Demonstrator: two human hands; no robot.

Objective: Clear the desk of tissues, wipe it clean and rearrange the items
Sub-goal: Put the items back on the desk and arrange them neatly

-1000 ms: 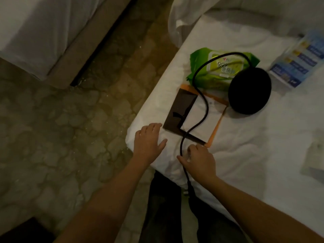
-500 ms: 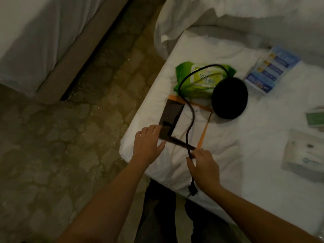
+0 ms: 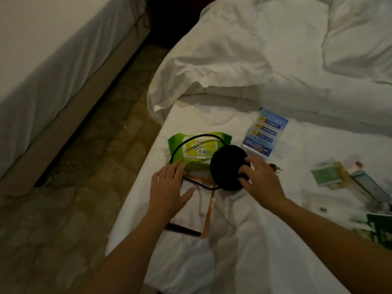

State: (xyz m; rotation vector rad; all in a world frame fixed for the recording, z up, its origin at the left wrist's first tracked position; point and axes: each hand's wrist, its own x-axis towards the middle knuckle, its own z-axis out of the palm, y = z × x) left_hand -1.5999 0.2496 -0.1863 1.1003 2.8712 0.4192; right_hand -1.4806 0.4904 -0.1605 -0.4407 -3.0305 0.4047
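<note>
Your right hand (image 3: 261, 181) seems to grip the black disc (image 3: 227, 166) by its rim.
Rigid, probably light; mind its limp cord (image 3: 191, 139); your left hand (image 3: 167, 189) lies spread on the papers (image 3: 191, 211).

Bedroom, twin-bedded. Bed (image 3: 254, 240) with white sheet, small items lying along its left edge and right side; rumpled white duvet (image 3: 244, 49) heaped at its far end. Second bed (image 3: 42, 49) – white-sheeted, on beige base (image 3: 70, 124). Patterned floor (image 3: 84, 187) between them; dim light.

green wipes pack (image 3: 198, 150), black disc (image 3: 228, 167), white sheet (image 3: 244, 240)
</note>
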